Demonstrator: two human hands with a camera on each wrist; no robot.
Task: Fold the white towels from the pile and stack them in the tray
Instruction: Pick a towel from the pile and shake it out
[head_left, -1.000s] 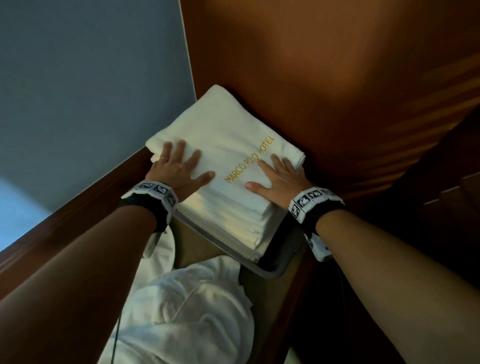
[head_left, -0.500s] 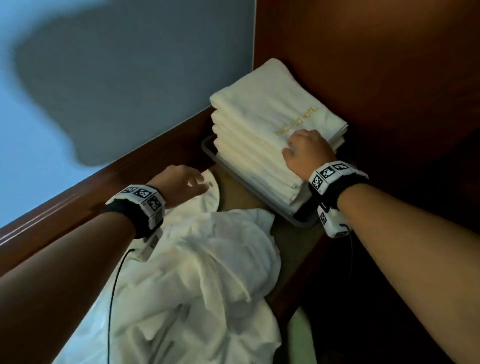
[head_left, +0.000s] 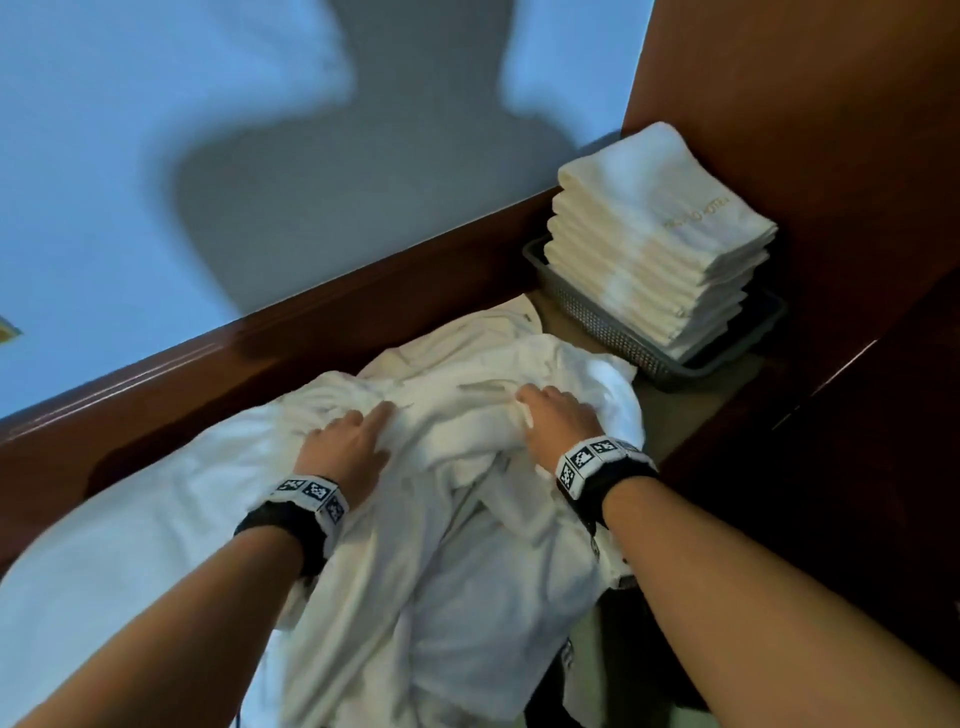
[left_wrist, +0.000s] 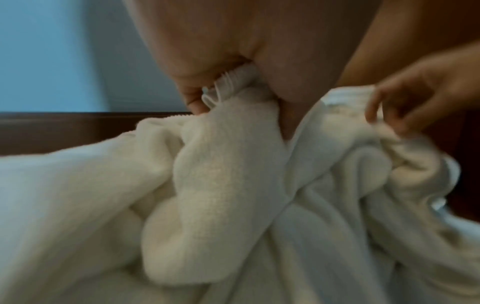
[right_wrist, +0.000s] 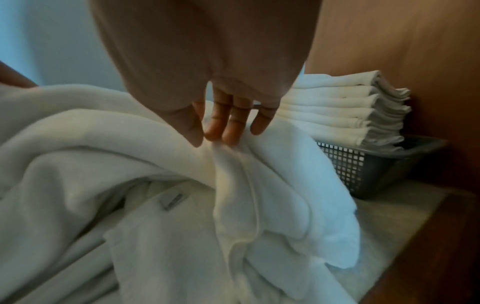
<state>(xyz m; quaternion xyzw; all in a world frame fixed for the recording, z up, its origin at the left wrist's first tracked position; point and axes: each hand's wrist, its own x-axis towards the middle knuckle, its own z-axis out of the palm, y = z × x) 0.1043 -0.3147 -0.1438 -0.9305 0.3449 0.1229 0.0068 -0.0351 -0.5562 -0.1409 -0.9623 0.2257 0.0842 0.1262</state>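
light: dim, bluish | shadow: your head-and-shoulders shape falls large on the wall (head_left: 260, 156) | blur: both wrist views soft, motion-smeared | distortion: wide-angle bending at your head view's edges
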